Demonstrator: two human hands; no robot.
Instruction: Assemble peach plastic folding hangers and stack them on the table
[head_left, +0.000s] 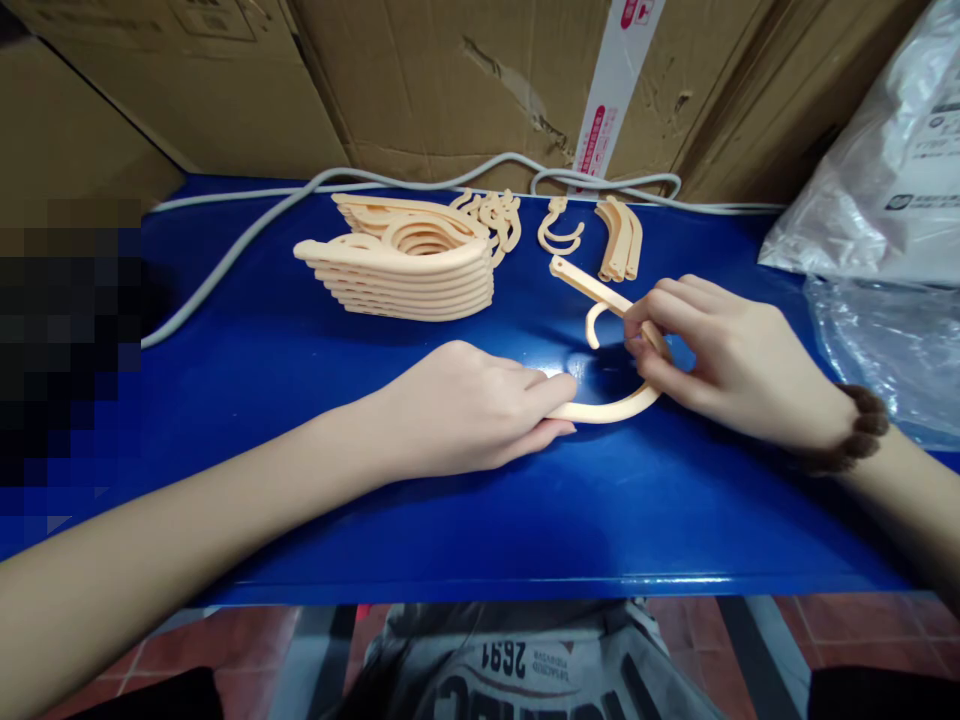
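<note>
Fitting the beige hanger (604, 412) at its joint seems the step in hand, nearer than the stack (409, 290) and to its right. The left hand (476, 410) has fingers closed on the curved arm; the right hand (701, 345) pinches near the joint. Next calls for steady alignment — room lies between stack and bench (337, 530) front edge.

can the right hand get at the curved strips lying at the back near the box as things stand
Probably yes: the curved strips lie just beyond the right hand, with nothing seemingly blocking the way. However, it is gripping the cream hanger, so it would likely need to let go first.
</note>
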